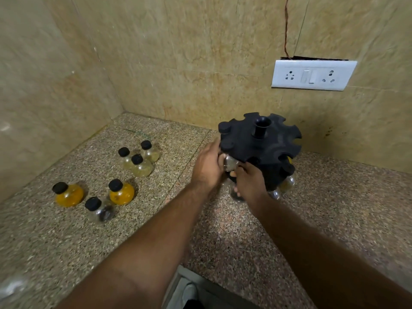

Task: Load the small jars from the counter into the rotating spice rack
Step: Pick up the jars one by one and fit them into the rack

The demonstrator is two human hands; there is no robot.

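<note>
At the near edge of the spice rack (260, 143), the person's left hand (207, 166) is curling round a clear jar (229, 162) beside a slot, while the right hand (249, 181) is crowding in below, fingers bent, its grip impossible to tell. Six more jars (141, 167) are waiting on the counter (156, 219), well apart to the left. A sideways push is likely risking the rack turning, the neck missing its notch and the jar dropping.

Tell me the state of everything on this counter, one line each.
Counter jars: six, upright, capped, not yet loaded.
Spice rack: upright, partly loaded, several top slots empty.
Held jar: at the rack's edge, gripped by left hand.
Right hand: against the rack below, grip unclear.
</note>
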